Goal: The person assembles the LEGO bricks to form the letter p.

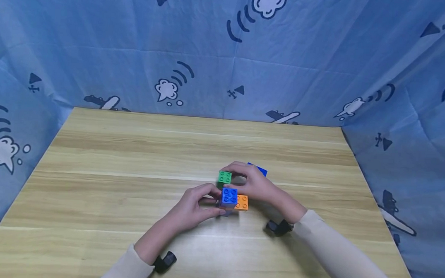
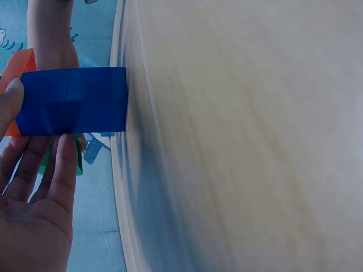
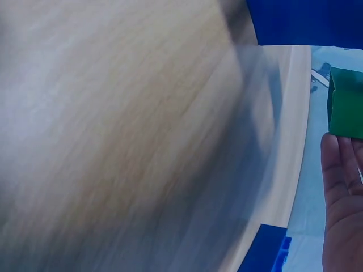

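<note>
Patterned blue cloth (image 1: 210,84) is hanging at twelve o'clock behind the desk (image 1: 132,151). The left hand (image 1: 194,209) and right hand (image 1: 253,182) are nearly meeting: the left grip is grasping joined blue-and-orange bricks (image 1: 229,196), a blue brick (image 1: 263,171) is lying at one o'clock from these, and the right grip is pinching a green brick (image 1: 225,177) at twelve.

Smooth plastic blocks (image 1: 229,195), wood-grained tabletop (image 1: 132,160), matt cloth backdrop (image 1: 208,34)
</note>
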The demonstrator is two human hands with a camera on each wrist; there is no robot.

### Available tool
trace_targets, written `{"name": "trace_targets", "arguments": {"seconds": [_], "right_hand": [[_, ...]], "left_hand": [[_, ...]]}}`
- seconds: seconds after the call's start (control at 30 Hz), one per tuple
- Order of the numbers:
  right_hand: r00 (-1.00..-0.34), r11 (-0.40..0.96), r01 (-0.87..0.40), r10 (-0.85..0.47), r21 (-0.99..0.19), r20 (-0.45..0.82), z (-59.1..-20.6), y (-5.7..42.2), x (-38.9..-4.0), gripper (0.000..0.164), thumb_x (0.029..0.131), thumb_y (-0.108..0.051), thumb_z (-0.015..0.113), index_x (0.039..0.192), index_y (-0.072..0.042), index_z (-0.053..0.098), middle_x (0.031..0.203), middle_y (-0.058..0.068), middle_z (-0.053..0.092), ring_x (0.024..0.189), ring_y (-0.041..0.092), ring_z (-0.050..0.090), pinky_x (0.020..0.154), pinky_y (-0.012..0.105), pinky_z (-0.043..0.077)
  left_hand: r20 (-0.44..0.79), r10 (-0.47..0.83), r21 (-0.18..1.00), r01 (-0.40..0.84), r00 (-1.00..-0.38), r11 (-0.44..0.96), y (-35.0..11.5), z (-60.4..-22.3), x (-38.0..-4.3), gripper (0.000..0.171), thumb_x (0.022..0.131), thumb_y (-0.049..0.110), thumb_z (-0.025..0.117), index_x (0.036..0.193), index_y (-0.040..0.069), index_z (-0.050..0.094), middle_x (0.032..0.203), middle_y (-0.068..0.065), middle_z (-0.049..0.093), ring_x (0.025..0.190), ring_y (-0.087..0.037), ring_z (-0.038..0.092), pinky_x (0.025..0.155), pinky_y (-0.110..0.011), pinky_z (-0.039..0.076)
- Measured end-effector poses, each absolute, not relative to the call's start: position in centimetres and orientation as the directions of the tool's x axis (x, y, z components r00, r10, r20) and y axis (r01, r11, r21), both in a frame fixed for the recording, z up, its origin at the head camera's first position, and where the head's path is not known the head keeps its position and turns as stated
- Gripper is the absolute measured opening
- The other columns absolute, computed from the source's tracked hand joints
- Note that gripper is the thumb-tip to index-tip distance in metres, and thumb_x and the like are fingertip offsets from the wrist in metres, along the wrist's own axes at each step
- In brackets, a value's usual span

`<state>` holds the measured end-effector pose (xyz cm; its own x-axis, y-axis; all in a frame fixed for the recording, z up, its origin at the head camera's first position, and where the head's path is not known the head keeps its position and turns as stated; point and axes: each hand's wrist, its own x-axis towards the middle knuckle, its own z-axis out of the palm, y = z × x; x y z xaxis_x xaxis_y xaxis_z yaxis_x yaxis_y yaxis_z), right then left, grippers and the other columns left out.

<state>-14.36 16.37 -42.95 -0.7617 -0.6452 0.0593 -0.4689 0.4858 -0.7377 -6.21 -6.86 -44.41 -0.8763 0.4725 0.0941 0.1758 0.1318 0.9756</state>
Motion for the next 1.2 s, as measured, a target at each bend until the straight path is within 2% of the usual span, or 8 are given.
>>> {"name": "trace_targets", "arguments": {"seconds": [0.13, 0.43, 0.73, 1.2], "right_hand": [[-0.778, 0.5, -0.455, -0.626, -0.737, 0.056, -42.7, 16.9, -14.1, 0.04, 0.09, -0.017, 0.084, 0.128, -0.013, 0.072, 0.123, 0.002, 0.075, 0.105, 0.015, 0.068, 0.097, 0.039, 0.063], [-0.794, 0.475, -0.429, -0.605, -0.768, 0.069, -42.3, 18.0, -13.5, 0.039, 0.09, -0.013, 0.083, 0.127, -0.011, 0.071, 0.119, 0.002, 0.075, 0.1, 0.013, 0.069, 0.099, 0.045, 0.063], [-0.813, 0.471, -0.42, -0.576, -0.776, 0.091, -41.4, 19.1, -13.1, 0.038, 0.09, -0.011, 0.081, 0.126, -0.01, 0.071, 0.121, 0.005, 0.074, 0.108, 0.019, 0.07, 0.103, 0.048, 0.063], [-0.827, 0.491, -0.451, -0.544, -0.745, 0.142, -40.2, 20.5, -12.5, 0.038, 0.088, -0.009, 0.083, 0.124, -0.008, 0.073, 0.117, 0.006, 0.074, 0.096, 0.012, 0.065, 0.09, 0.046, 0.067]], "left_hand": [[0.092, 0.473, 0.975, 0.176, -0.876, 0.136, -6.9, -44.4, -6.2, 0.031, 0.088, 0.003, 0.082, 0.115, 0.004, 0.067, 0.119, -0.013, 0.073, 0.115, -0.026, 0.071, 0.102, -0.028, 0.062], [0.094, 0.469, 0.975, 0.178, -0.878, 0.137, -6.9, -44.5, -6.1, 0.029, 0.088, 0.007, 0.083, 0.113, 0.005, 0.068, 0.118, -0.012, 0.073, 0.116, -0.028, 0.071, 0.102, -0.029, 0.062], [0.09, 0.471, 0.975, 0.174, -0.878, 0.137, -6.9, -44.4, -6.1, 0.03, 0.088, 0.007, 0.083, 0.114, 0.006, 0.068, 0.117, -0.011, 0.074, 0.115, -0.026, 0.071, 0.102, -0.03, 0.062], [0.091, 0.473, 0.977, 0.17, -0.876, 0.126, -6.8, -44.3, -6.3, 0.031, 0.087, 0.004, 0.083, 0.115, 0.005, 0.068, 0.116, -0.012, 0.074, 0.114, -0.024, 0.071, 0.101, -0.026, 0.062]]}}
